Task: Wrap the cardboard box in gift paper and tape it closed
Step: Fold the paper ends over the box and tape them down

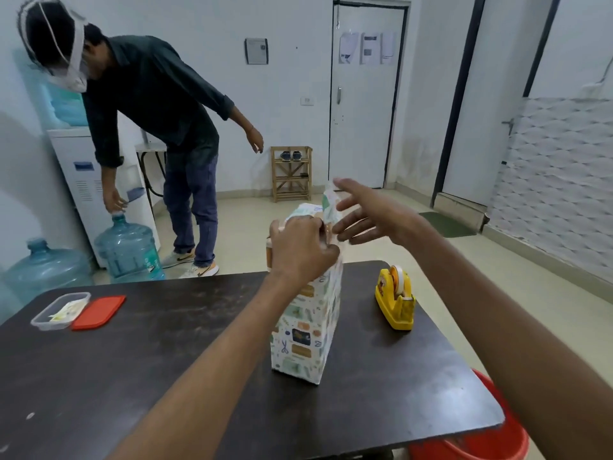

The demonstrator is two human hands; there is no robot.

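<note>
Left hand (300, 249) atop upright gift-wrapped box (305, 330), white with small colourful motifs.

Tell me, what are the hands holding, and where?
The left hand grips the gift paper at the top end of the wrapped box. The right hand holds nothing: its fingers are spread straight beside the upright paper flap.

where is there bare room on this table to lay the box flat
Widest bare patch: the table between the red lid and the box. The near left corner is also bare. A narrower strip lies between box and tape dispenser. Crowded: the box top, gripped by the left hand, with the right hand spread beside it.
</note>
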